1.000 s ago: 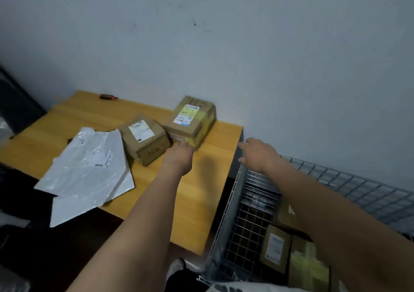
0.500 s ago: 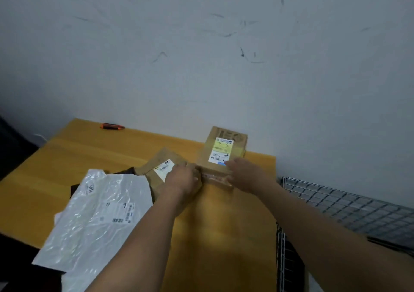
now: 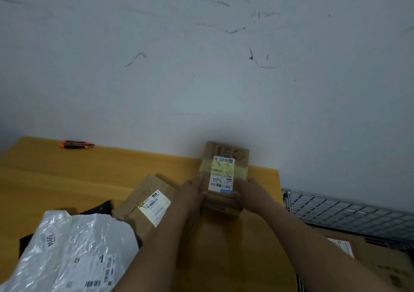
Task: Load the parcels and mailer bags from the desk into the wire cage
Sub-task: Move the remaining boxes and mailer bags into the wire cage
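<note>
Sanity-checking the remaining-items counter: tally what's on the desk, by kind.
Cardboard boxes: 2, the held box between left hand and right hand, the loose box beside it
White mailer bags: 1 visible
Black mailer bags: 1, mostly covered
Utility knives: 1
Total: 5

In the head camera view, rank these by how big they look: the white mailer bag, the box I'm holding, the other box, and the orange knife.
1. white mailer bag
2-3. held box and other box: about alike, the latter partly hidden
4. orange knife
</note>
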